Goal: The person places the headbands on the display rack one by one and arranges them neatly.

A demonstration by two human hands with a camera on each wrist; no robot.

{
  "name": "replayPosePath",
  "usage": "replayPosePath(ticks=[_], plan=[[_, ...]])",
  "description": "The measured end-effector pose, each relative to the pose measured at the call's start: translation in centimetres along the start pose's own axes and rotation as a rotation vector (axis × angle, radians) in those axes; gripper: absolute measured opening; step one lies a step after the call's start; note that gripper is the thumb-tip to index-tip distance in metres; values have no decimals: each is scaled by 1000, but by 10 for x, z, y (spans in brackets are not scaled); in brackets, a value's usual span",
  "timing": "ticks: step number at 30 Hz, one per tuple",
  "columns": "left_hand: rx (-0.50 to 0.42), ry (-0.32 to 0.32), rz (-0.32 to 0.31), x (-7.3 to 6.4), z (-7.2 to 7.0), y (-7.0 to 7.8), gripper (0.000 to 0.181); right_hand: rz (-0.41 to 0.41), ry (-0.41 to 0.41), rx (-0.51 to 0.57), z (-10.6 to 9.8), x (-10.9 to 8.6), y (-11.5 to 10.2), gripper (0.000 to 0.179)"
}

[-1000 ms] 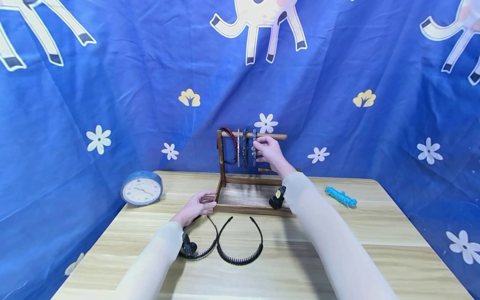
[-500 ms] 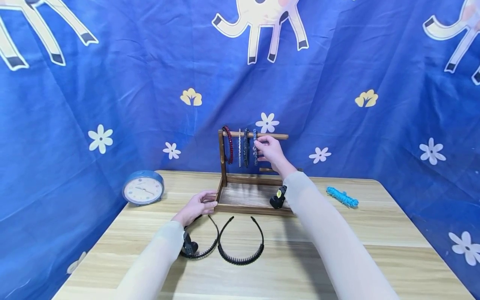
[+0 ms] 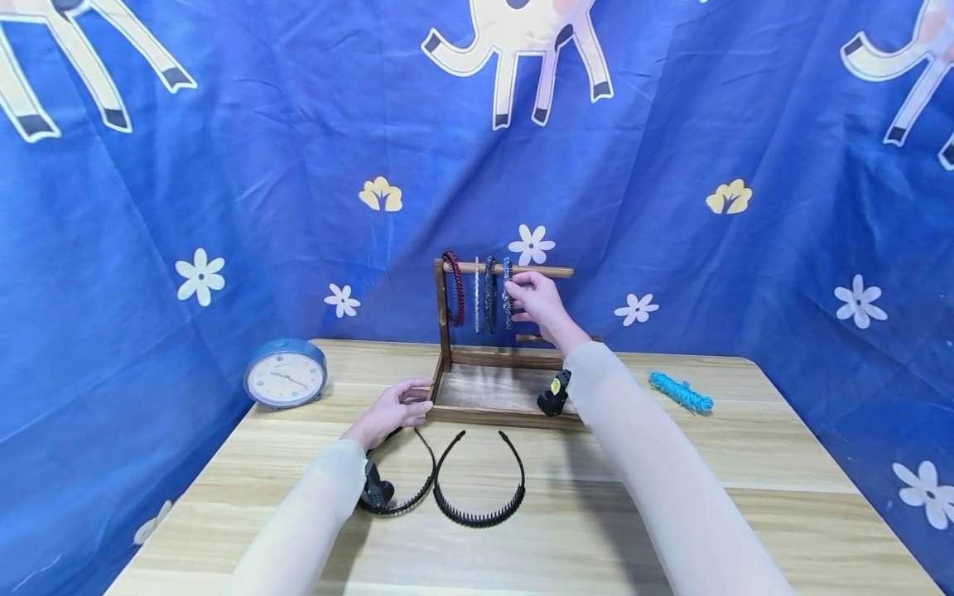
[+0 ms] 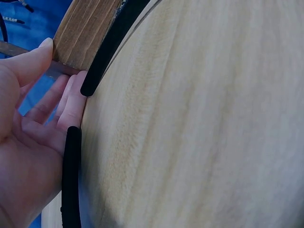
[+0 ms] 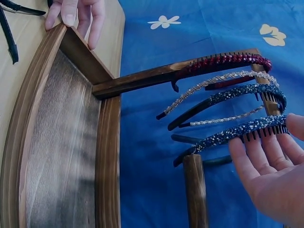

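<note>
My R hand (image 3: 542,305) pinches blue band (image 5: 237,129) on rod (image 3: 553,271); L hand (image 3: 391,410), fingers apart, touches rack (image 3: 492,415). Prob hanging step; next needs clean release, then blk band (image 3: 478,521).

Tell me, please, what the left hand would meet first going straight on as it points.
Likely the brown wooden rectangular tray, whose near left corner the left hand seems to touch.

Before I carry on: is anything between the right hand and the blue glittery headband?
Nothing visible: the right hand pinches the blue glittery headband directly. The nearest neighbour, the dark teal headband, hangs beyond it on the upper rod, not in between.
</note>
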State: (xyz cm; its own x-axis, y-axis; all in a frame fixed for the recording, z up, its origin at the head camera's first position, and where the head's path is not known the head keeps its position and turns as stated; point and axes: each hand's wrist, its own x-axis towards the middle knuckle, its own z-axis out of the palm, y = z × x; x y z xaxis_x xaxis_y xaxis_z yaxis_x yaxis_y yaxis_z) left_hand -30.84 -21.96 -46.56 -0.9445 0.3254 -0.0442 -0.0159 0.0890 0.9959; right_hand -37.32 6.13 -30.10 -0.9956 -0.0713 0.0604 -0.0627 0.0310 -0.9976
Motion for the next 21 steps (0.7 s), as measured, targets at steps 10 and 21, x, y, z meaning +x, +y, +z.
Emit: replayPosePath(ticks=[10,21], plan=[[5,1,0,0,-1,-1,54,-24,-4,-40,-8,-3,3,28],[0,4,-1,3,0,-3,54,-67,-22,-82,-35,-11,6,35]])
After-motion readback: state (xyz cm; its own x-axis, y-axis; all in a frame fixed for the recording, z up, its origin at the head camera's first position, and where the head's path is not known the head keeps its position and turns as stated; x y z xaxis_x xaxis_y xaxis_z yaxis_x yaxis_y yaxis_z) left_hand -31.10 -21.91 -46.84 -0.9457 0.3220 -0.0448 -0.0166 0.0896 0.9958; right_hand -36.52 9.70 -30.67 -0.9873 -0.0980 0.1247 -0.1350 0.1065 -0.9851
